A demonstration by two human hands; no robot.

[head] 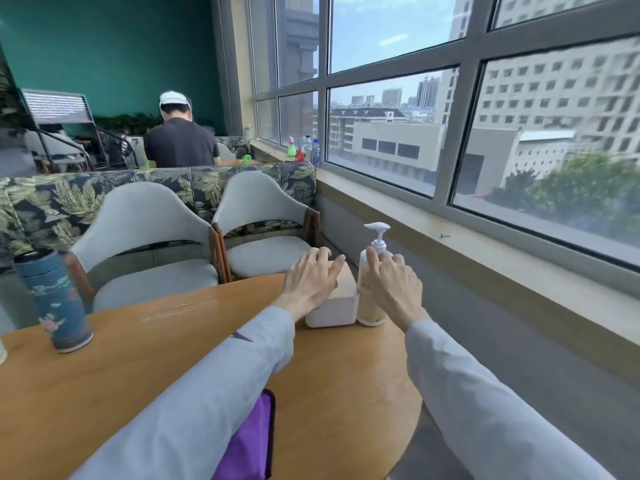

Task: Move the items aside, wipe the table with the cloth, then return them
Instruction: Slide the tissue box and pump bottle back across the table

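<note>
My left hand (311, 277) rests flat on the light, rigid tissue box (337, 303), fingers spread, while my right hand (391, 284) wraps the slick, top-heavy pump bottle (372, 306), seemingly gripping mid-body.

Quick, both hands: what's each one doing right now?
Left hand: open, fingers spread on the tissue box.
Right hand: wrapped around the pump bottle.

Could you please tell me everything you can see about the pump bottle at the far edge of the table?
The pump bottle stands upright near the wooden table's far right edge, close beside the white tissue box; whether they touch is unclear. It looks like translucent plastic holding a pale yellowish liquid, with faint lettering too blurred to read. A white pump head tops it, nozzle pointing left. The right hand wraps its upper body from behind, fingers curled around the shoulder below the pump.
</note>
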